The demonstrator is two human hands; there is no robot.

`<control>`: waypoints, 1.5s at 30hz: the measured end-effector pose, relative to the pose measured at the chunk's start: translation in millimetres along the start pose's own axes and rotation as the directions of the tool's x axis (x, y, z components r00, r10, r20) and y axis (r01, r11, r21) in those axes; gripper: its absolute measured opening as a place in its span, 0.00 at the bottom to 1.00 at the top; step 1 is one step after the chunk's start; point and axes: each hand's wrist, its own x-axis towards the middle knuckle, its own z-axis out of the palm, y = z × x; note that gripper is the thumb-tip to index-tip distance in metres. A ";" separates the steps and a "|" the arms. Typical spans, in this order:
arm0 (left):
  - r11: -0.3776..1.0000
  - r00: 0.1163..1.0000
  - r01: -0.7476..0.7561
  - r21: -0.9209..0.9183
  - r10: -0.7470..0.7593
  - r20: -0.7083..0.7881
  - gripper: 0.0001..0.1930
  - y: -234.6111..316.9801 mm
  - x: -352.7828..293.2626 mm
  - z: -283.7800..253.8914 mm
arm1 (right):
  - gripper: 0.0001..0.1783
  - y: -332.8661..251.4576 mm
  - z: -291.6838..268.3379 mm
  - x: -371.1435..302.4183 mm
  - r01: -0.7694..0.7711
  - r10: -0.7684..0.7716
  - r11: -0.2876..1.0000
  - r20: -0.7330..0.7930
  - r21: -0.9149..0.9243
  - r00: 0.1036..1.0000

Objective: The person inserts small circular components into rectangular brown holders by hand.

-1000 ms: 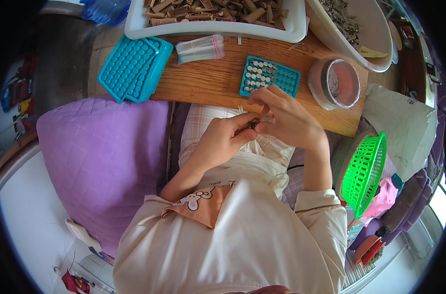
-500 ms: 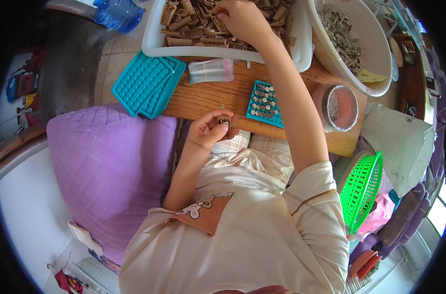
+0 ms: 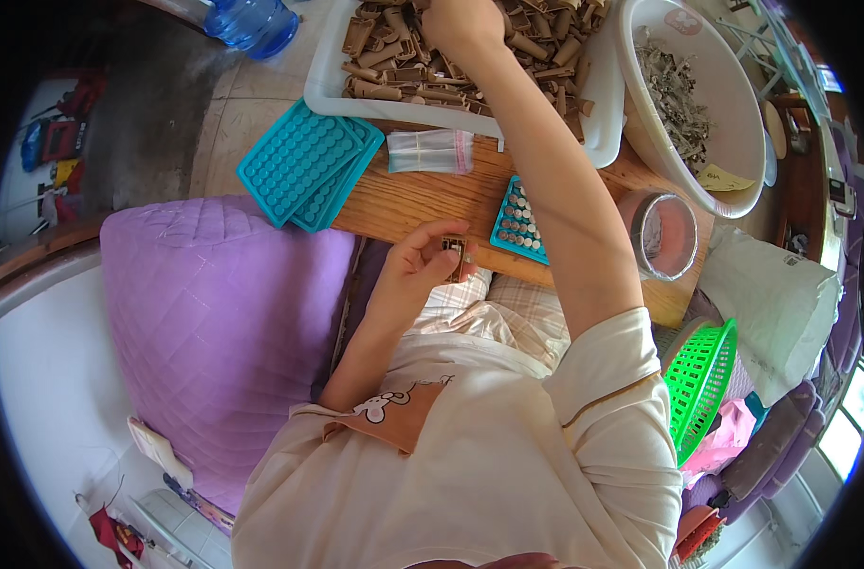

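Observation:
My left hand (image 3: 421, 266) is closed around a small brown plastic housing (image 3: 454, 248), thumb on its front, just off the near edge of the table. Dark and shiny details show inside the housing. Stretched far forward, my right hand (image 3: 465, 28) is over a white bin (image 3: 394, 106) heaped with brown curved plastic shells (image 3: 380, 57). Its fingers are mostly hidden or cut off by the upper edge, so I cannot tell what they grip. Under my right forearm lies a turquoise tray (image 3: 500, 228) with rows of small round silvery pieces (image 3: 519, 226), partly covered.
Turquoise trays (image 3: 299, 156) overlap at the table's left, beside a bundle of clear plastic bags (image 3: 430, 152). On the right are a round tub (image 3: 745, 142) of metal parts, a clear jar (image 3: 667, 237) and a green basket (image 3: 702, 379). A blue water bottle (image 3: 252, 27) stands far left.
The view has shifted, so the table and bins sit farther right and lower in the picture. My right hand reaches deeper over the shells. My left hand keeps the brown housing.

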 end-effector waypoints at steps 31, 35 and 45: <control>0.949 0.945 -0.311 -0.043 0.314 0.092 0.20 -8.7 -1.8 75.6 | 0.10 -5.5 -66.3 -295.9 -0.066 0.577 0.261 -0.101 0.963 0.811; 0.914 0.923 -0.385 0.127 0.381 0.053 0.16 -10.7 -5.2 83.4 | 0.10 0.2 -62.6 -301.7 -0.123 0.590 0.253 -0.052 0.960 0.806; 0.772 0.828 -0.550 0.317 0.553 0.089 0.12 -32.8 3.5 83.4 | 0.11 6.1 -85.4 -297.5 -0.257 0.223 0.665 0.141 0.701 0.964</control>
